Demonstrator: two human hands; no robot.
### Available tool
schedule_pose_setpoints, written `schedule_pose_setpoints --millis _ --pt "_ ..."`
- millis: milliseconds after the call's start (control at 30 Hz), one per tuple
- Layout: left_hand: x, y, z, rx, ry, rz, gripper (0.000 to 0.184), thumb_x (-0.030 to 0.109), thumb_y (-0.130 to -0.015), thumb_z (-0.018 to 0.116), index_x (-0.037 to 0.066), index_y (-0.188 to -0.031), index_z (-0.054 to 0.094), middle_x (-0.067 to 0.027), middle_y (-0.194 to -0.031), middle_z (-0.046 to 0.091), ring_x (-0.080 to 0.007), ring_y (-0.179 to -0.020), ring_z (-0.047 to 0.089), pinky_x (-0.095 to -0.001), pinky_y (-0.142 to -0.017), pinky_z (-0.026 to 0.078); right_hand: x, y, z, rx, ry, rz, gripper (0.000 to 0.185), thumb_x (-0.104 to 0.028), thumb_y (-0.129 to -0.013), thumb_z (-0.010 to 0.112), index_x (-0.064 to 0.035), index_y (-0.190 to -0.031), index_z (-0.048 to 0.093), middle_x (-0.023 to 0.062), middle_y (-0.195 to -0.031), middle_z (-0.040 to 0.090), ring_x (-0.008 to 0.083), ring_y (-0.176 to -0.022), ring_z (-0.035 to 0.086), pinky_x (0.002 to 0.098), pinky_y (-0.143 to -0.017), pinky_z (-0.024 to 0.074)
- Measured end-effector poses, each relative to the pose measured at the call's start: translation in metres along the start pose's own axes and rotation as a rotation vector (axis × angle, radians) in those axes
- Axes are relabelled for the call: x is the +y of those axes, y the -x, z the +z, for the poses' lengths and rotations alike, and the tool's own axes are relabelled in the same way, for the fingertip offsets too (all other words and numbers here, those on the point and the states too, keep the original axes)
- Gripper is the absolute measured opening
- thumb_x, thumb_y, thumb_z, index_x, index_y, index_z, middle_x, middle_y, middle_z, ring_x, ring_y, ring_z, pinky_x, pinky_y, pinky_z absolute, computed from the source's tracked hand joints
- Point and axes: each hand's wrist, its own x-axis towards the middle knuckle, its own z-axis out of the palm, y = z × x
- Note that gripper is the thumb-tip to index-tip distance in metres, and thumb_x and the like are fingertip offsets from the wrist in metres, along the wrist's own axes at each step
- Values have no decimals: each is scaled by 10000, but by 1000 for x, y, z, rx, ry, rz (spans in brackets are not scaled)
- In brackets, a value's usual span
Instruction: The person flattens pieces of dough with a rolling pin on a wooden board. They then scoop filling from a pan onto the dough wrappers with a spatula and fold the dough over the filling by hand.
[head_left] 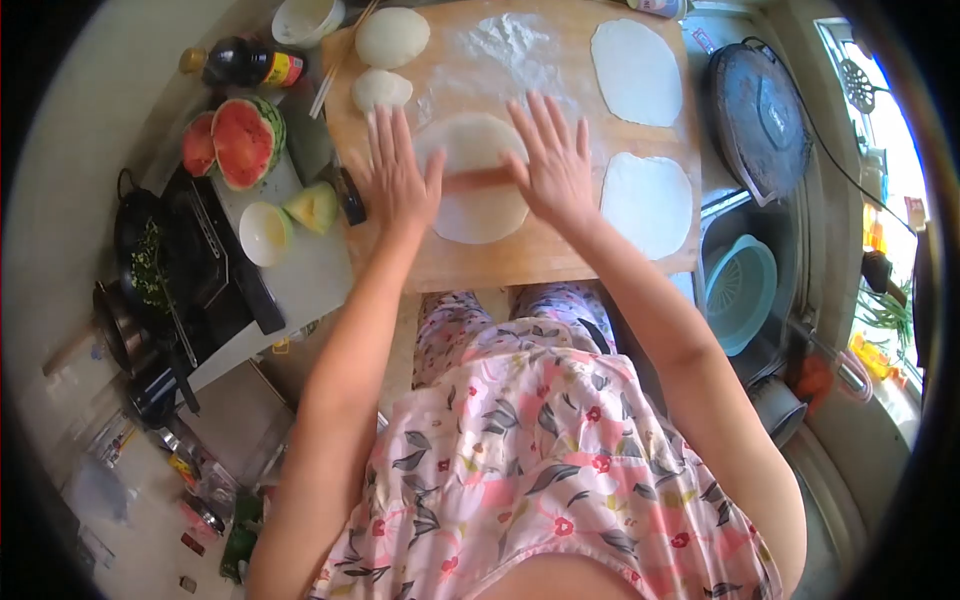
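A wooden rolling pin (476,180) lies across a round sheet of dough (482,222) on the wooden board (480,268). My left hand (397,185) rests flat over the pin's left end, fingers stretched out. Over its right end lies my right hand (556,175), fingers spread and palm down. Both palms hide the pin's ends. Two rolled dough sheets sit at the right of the board, an upper one (637,72) and a lower one (647,205). Beyond my left hand are a large dough ball (393,38) and a smaller dough piece (383,91).
Loose flour (510,40) covers the board's far part. At left are cut watermelon (243,143), a sauce bottle (245,66), a small bowl (265,234) and a pan of chopped greens (150,265). To the right stand a dark electric griddle (757,120) and a blue-green basin (742,295).
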Motion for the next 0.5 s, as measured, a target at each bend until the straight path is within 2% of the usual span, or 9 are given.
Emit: schedule_pose_setpoints --millis 133,200,267,333,433,500 --pt "-10 4 17 -103 -158 -16 795 517 -921 459 10 -1492 238 -180 -1579 165 -354 -1461 138 -621 -1126 41 2 -12 29 12 60 25 675 -495 -927 489 -162 -1487 311 136 -1543 274 319 -1445 196 555 -1142 167" --pt "-7 48 10 -180 -131 -11 807 527 -914 463 9 -1490 240 -179 -1580 157 -348 -1462 134 -618 -1129 43 -5 30 14 -44 38 18 699 -480 -917 515 -127 -1484 310 165 -1541 264 333 -1445 191 553 -1142 168" --pt "-1 102 0 -235 -55 50 831 505 -885 537 24 -1495 243 -164 -1581 164 -310 -1460 159 -601 -1139 87 -7 82 7 -130 -71 1 749 -458 -894 560 -68 -1478 300 202 -1541 239 361 -1443 182 545 -1143 172" --pt "0 148 -11 -393 -92 47 832 506 -882 538 65 -1511 220 -130 -1591 147 -290 -1462 157 -591 -1144 93 -12 118 -4 -214 -107 -23 700 -328 -878 595 -37 -1452 319 212 -1505 282 385 -1405 244 536 -1142 187" --pt "10 156 -43 -495 -63 69 676 419 -900 557 92 -1457 359 -108 -1530 305 -296 -1411 276 -582 -1137 140 -5 128 -12 -248 -55 -76 621 -184 -791 645 -48 -1355 424 185 -1360 423 374 -1290 382 526 -1085 287" --pt "-4 146 -53 -446 75 151 539 354 -898 579 91 -1358 477 -95 -1421 437 -298 -1322 393 -575 -1118 197 5 126 -3 -192 -114 -146 543 -121 -761 631 -46 -1275 473 162 -1215 484 356 -1164 451 487 -1023 346"
